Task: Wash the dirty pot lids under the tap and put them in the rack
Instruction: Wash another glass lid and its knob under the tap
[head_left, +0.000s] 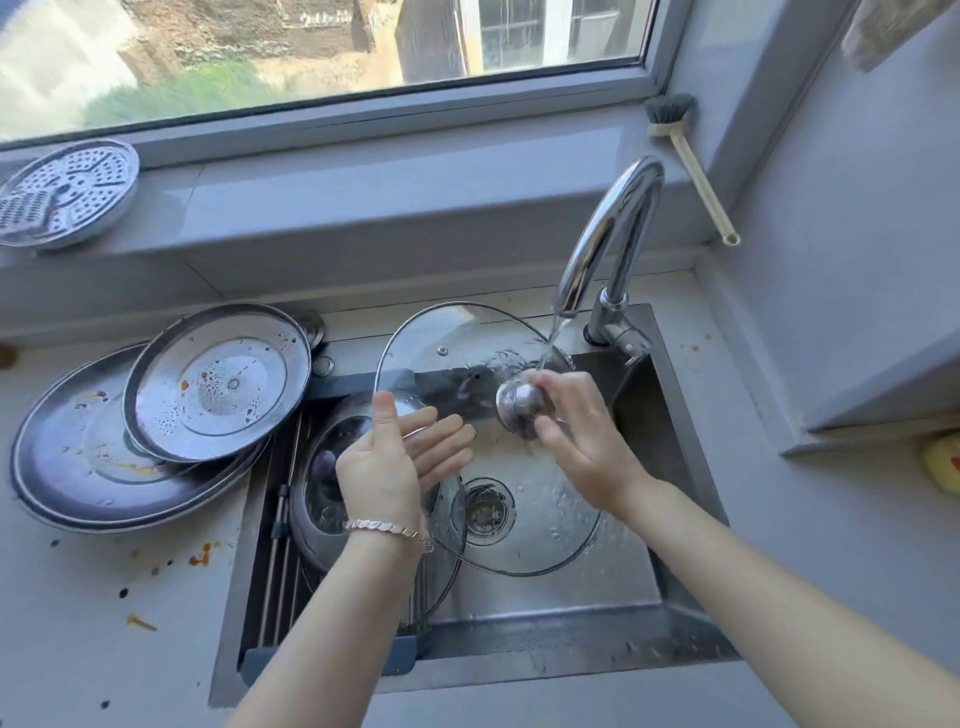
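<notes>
A large glass pot lid (447, 338) with a metal rim is held tilted over the sink, under water running from the chrome tap (608, 239). My right hand (582, 441) grips the lid's round steel knob (522, 402). My left hand (400, 457) lies with straight fingers flat against the glass on the lid's left side. Another glass lid (322, 493) rests in the rack (275, 587) at the sink's left end. Two dirty steel lids (218, 384) (78, 457) are stacked on the counter to the left.
The sink (545, 597) has a round drain (485, 512) seen through the glass. A perforated steamer plate (67, 192) sits on the windowsill at left, a dish brush (685, 161) leans at right. Food spatter dots the left counter (130, 597). A yellow object (943, 462) sits far right.
</notes>
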